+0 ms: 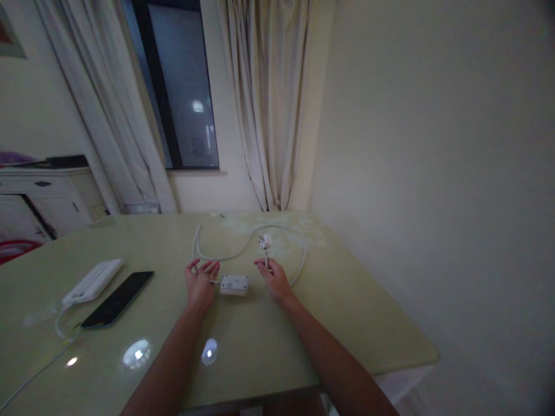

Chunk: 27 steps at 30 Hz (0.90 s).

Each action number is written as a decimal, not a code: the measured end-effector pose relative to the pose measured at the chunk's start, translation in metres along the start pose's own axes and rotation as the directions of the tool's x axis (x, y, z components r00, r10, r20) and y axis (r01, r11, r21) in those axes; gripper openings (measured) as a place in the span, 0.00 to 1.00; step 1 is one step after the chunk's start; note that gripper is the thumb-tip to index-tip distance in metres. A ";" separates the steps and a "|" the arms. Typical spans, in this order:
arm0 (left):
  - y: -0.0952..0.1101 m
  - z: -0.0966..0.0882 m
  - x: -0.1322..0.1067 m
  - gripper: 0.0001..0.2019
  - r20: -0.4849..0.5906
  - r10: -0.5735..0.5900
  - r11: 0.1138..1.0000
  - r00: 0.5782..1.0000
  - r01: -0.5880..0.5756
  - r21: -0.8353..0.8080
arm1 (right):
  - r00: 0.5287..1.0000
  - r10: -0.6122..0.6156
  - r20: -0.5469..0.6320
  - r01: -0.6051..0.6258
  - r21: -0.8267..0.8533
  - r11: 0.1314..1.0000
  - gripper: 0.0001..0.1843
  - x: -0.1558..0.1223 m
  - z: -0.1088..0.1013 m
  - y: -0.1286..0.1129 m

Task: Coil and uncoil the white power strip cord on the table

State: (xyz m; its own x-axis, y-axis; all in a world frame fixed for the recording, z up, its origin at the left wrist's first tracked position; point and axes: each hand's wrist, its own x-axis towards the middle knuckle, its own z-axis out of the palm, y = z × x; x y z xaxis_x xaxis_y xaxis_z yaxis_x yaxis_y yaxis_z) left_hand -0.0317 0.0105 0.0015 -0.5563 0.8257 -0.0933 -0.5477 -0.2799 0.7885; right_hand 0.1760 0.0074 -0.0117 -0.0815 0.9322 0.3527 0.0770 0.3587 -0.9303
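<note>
A white power strip (234, 284) lies on the table between my two hands. Its pale cord (246, 245) loops across the tabletop behind them. My left hand (201, 282) is closed on the cord, left of the strip, with the thumb and index finger around it. In my right hand (273, 277) the cord is pinched just below the plug (264, 241). That plug points up and away from me, with its metal pins showing on the left side.
On the left of the glossy table (347, 323) lie a black phone (118, 300) and a white power bank (93, 281) with a white cable (34, 375). A wall (433, 173) runs along the right side. Curtains (271, 104) hang behind the far edge.
</note>
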 end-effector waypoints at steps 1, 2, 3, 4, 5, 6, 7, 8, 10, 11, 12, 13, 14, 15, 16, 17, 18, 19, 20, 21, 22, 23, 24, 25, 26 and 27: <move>-0.003 0.003 -0.004 0.15 0.032 -0.041 0.999 0.999 0.041 -0.024 | 0.999 -0.024 0.033 0.025 -0.048 0.999 0.18 -0.002 0.001 0.000; -0.007 0.007 -0.008 0.15 0.061 -0.075 0.996 0.995 0.078 -0.049 | 0.996 -0.042 0.077 0.050 -0.098 0.994 0.17 -0.004 0.002 0.000; -0.011 0.009 -0.012 0.15 0.083 -0.100 0.992 0.992 0.106 -0.075 | 0.990 -0.054 0.133 0.074 -0.152 0.986 0.17 -0.006 0.003 0.000; -0.015 0.011 -0.015 0.14 0.095 -0.116 0.987 0.989 0.125 -0.097 | 0.980 -0.058 0.189 0.098 -0.212 0.972 0.17 -0.009 0.004 -0.001; -0.018 0.013 -0.018 0.13 0.097 -0.122 0.985 0.988 0.133 -0.114 | 0.969 -0.052 0.243 0.120 -0.277 0.953 0.16 -0.011 0.005 -0.002; -0.021 0.013 -0.019 0.13 0.095 -0.114 0.984 0.989 0.126 -0.124 | 0.957 -0.039 0.289 0.139 -0.337 0.931 0.16 -0.014 0.006 -0.003; -0.024 0.014 -0.020 0.12 0.092 -0.094 0.986 0.991 0.106 -0.128 | 0.947 -0.026 0.321 0.157 -0.388 0.908 0.16 -0.016 0.007 -0.004; -0.025 0.013 -0.020 0.12 0.093 -0.065 0.989 0.994 0.076 -0.126 | 0.940 -0.021 0.341 0.175 -0.428 0.887 0.17 -0.018 0.008 -0.005; -0.027 0.013 -0.020 0.12 0.105 0.004 0.993 0.994 0.009 -0.117 | 0.930 -0.043 0.365 0.220 -0.459 0.861 0.18 -0.021 0.008 -0.006; -0.026 0.013 -0.020 0.11 0.109 0.032 0.994 0.994 -0.020 -0.109 | 0.922 -0.067 0.382 0.252 -0.458 0.852 0.19 -0.022 0.008 -0.007; -0.025 0.013 -0.020 0.11 0.104 0.052 0.994 0.993 -0.042 -0.099 | 0.910 -0.093 0.403 0.288 -0.455 0.843 0.20 -0.022 0.008 -0.007; -0.024 0.013 -0.021 0.10 0.098 0.062 0.995 0.993 -0.053 -0.086 | 0.896 -0.116 0.428 0.323 -0.453 0.831 0.21 -0.023 0.008 -0.006; -0.022 0.014 -0.021 0.10 0.095 0.063 0.996 0.993 -0.056 -0.071 | 0.882 -0.133 0.453 0.354 -0.449 0.820 0.22 -0.023 0.007 -0.006; -0.020 0.014 -0.023 0.09 0.096 0.057 0.997 0.994 -0.052 -0.058 | 0.870 -0.144 0.472 0.376 -0.446 0.812 0.22 -0.023 0.006 -0.006; -0.017 0.015 -0.024 0.08 0.099 0.051 0.998 0.994 -0.046 -0.050 | 0.861 -0.150 0.486 0.390 -0.443 0.807 0.23 -0.023 0.006 -0.005; -0.015 0.015 -0.024 0.08 0.106 0.046 0.998 0.993 -0.041 -0.048 | 0.856 -0.152 0.495 0.397 -0.439 0.806 0.23 -0.023 0.005 -0.005; -0.013 0.016 -0.025 0.08 0.117 0.039 0.998 0.992 -0.033 -0.049 | 0.851 -0.156 0.502 0.403 -0.434 0.806 0.23 -0.023 0.005 -0.005; -0.011 0.016 -0.025 0.08 0.122 0.028 0.999 0.992 -0.022 -0.049 | 0.847 -0.160 0.507 0.409 -0.430 0.805 0.23 -0.023 0.004 -0.005; -0.009 0.016 -0.025 0.08 0.117 0.011 0.999 0.993 -0.005 -0.052 | 0.843 -0.164 0.513 0.416 -0.428 0.802 0.23 -0.023 0.004 -0.005; -0.007 0.015 -0.024 0.08 0.104 -0.012 0.998 0.994 0.018 -0.059 | 0.839 -0.165 0.519 0.423 -0.430 0.797 0.23 -0.023 0.005 -0.005; -0.005 0.015 -0.022 0.07 0.093 -0.040 0.997 0.995 0.047 -0.067 | 0.835 -0.165 0.524 0.431 -0.437 0.790 0.24 -0.023 0.005 -0.005; -0.004 0.015 -0.021 0.08 0.086 -0.073 0.994 0.994 0.080 -0.075 | 0.832 -0.164 0.530 0.439 -0.449 0.778 0.24 -0.023 0.006 -0.006; -0.003 0.014 -0.020 0.09 0.085 -0.101 0.991 0.991 0.108 -0.084 | 0.829 -0.162 0.534 0.449 -0.464 0.764 0.25 -0.024 0.007 -0.006; -0.001 0.014 -0.019 0.11 0.094 -0.120 0.988 0.988 0.129 -0.089 | 0.825 -0.162 0.541 0.462 -0.481 0.745 0.25 -0.024 0.008 -0.006; -0.001 0.013 -0.018 0.13 0.110 -0.128 0.986 0.986 0.138 -0.089 | 0.820 -0.164 0.548 0.478 -0.497 0.724 0.25 -0.024 0.009 -0.006; 0.000 0.013 -0.017 0.15 0.121 -0.125 0.987 0.985 0.136 -0.086 | 0.816 -0.168 0.553 0.493 -0.514 0.702 0.26 -0.025 0.009 -0.005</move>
State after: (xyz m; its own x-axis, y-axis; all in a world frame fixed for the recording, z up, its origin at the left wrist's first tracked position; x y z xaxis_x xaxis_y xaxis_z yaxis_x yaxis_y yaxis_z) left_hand -0.0141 0.0025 0.0112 -0.4038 0.9073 -0.1174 -0.6699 -0.2059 0.7134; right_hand 0.1682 -0.0179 -0.0163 -0.6293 0.6732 0.3884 0.5247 0.7366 -0.4267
